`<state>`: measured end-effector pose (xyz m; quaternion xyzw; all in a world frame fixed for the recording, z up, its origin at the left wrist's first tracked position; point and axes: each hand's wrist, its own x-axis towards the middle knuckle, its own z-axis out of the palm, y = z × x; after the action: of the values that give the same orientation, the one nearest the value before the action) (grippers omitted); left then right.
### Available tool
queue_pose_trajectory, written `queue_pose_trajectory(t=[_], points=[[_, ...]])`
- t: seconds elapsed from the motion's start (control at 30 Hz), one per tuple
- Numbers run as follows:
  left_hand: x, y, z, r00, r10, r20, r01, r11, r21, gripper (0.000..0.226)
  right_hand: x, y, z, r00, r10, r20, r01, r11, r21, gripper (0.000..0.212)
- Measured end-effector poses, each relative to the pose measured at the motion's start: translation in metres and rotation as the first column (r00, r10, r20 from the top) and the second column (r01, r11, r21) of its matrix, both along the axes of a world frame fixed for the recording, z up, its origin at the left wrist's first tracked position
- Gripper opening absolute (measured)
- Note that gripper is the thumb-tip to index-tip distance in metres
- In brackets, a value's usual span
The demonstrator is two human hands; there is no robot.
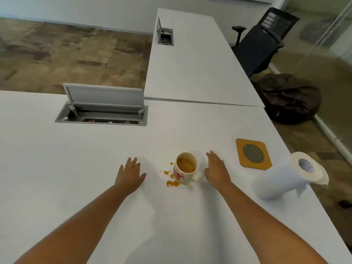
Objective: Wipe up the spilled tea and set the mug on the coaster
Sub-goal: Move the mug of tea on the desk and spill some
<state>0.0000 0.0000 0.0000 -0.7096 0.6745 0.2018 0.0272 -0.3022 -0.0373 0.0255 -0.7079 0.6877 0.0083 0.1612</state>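
Risk, mug: the mug (185, 168) has tea in it, so a knock from the right hand (216, 169) just beside it, or a quick lift, would likely slop more out.
Risk, base: the spill (172, 183) touches the mug's foot; moved unwiped, it would probably carry tea to the coaster (253, 154).
Risk, roll: the paper roll (287, 176) lies on its side at the worktop's (76, 159) right edge, 1 end past it; a hard tug on the loose sheet could send it off.
Mug: upright, roughly mid-worktop and nearer the right edge, handle toward the near right; brown tea inside, well below the rim.
Spill: 1 small puddle and several drops on the mug's left and near sides.
Coaster: bare, near the right edge, beyond the roll.
Cable box (102, 111): lid up, toward the far edge, well apart from the tea.
Hands: the left hand (130, 173) and the right flank the mug, palms down, fingers straight, holding nothing; whether they touch the worktop I cannot tell.
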Motion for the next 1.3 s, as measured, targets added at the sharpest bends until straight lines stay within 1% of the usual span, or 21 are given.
queue_pose_trajectory(t=[0.03, 0.07, 0.1, 0.17, 0.23, 0.33, 0.47, 0.6, 0.7, 0.77, 0.83, 0.93, 1.0, 1.07, 1.1, 1.13, 1.2, 1.3], points=[[0.001, 0.004, -0.004, 1.0, 0.001, 0.017, -0.002, 0.999, 0.05, 0.059, 0.0, 0.004, -0.003, 0.999, -0.035, 0.01, 0.035, 0.999, 0.038, 0.06], [0.001, 0.006, -0.005, 1.0, 0.011, 0.002, -0.011, 0.996, 0.088, 0.061, -0.001, 0.006, -0.006, 0.997, -0.072, 0.039, 0.069, 0.995, 0.07, 0.06], [0.002, 0.01, -0.01, 1.0, 0.023, -0.009, -0.022, 0.994, 0.109, 0.063, -0.002, 0.011, -0.011, 0.995, -0.09, 0.035, 0.085, 0.99, 0.109, 0.059], [0.002, 0.015, -0.014, 0.998, 0.04, -0.043, -0.034, 0.993, 0.115, 0.067, -0.003, 0.02, -0.019, 0.994, -0.107, 0.024, 0.1, 0.975, 0.201, 0.057], [0.0, 0.012, -0.013, 0.993, 0.071, -0.099, -0.062, 0.994, 0.093, 0.072, -0.003, 0.023, -0.025, 0.997, -0.079, -0.008, 0.078, 0.965, 0.252, 0.053], [-0.004, 0.006, -0.015, 0.987, 0.097, -0.126, -0.086, 0.992, 0.091, 0.073, -0.003, 0.021, -0.032, 0.997, -0.044, -0.058, 0.056, 0.971, 0.231, 0.047], [-0.01, 0.005, -0.023, 0.994, 0.095, -0.055, -0.088, 0.989, 0.114, 0.076, -0.001, 0.024, -0.035, 0.994, -0.105, -0.037, 0.111, 0.963, 0.246, 0.052], [-0.01, 0.006, -0.026, 0.996, 0.083, -0.031, -0.081, 0.995, 0.066, 0.081, -0.001, 0.026, -0.039, 0.992, -0.12, -0.032, 0.125, 0.959, 0.253, 0.056], [-0.01, 0.003, -0.023, 0.998, 0.041, -0.055, -0.039, 0.999, 0.034, 0.084, 0.0, 0.022, -0.039, 0.985, -0.173, 0.024, 0.161, 0.949, 0.27, 0.053], [-0.014, 0.0, -0.021, 0.996, 0.008, -0.084, -0.007, 1.0, 0.015, 0.086, 0.001, 0.017, -0.038, 0.969, -0.23, 0.095, 0.197, 0.942, 0.272, 0.049], [-0.022, -0.004, -0.017, 0.992, -0.023, -0.125, 0.022, 1.0, -0.009, 0.09, 0.003, 0.011, -0.034, 0.916, -0.33, 0.227, 0.272, 0.928, 0.253, 0.043], [-0.038, -0.011, -0.012, 0.979, -0.079, -0.186, 0.07, 0.996, -0.057, 0.094, 0.01, 0.008, -0.024, 0.746, -0.476, 0.466, 0.415, 0.879, 0.235, 0.034], [-0.05, -0.014, -0.01, 0.96, -0.119, -0.253, 0.102, 0.991, -0.081, 0.096, 0.015, 0.008, -0.016, 0.632, -0.497, 0.594, 0.489, 0.851, 0.192, 0.028], [-0.061, -0.017, -0.006, 0.928, -0.17, -0.333, 0.14, 0.984, -0.11, 0.095, 0.021, 0.011, -0.008, 0.528, -0.484, 0.698, 0.545, 0.823, 0.159, 0.024], [-0.066, -0.019, -0.003, 0.91, -0.194, -0.368, 0.155, 0.979, -0.132, 0.095, 0.024, 0.013, -0.005, 0.503, -0.47, 0.725, 0.554, 0.819, 0.147, 0.024], [-0.071, -0.021, 0.0, 0.891, -0.211, -0.402, 0.16, 0.975, -0.155, 0.095, 0.027, 0.014, -0.003, 0.503, -0.455, 0.735, 0.55, 0.824, 0.134, 0.024], [-0.081, -0.026, 0.008, 0.85, -0.22, -0.479, 0.147, 0.972, -0.186, 0.1, 0.034, 0.017, -0.002, 0.537, -0.445, 0.717, 0.519, 0.844, 0.135, 0.026], [-0.093, -0.033, 0.015, 0.813, -0.243, -0.529, 0.18, 0.969, -0.168, 0.11, 0.042, 0.019, -0.004, 0.544, -0.506, 0.67, 0.499, 0.837, 0.227, 0.033]])
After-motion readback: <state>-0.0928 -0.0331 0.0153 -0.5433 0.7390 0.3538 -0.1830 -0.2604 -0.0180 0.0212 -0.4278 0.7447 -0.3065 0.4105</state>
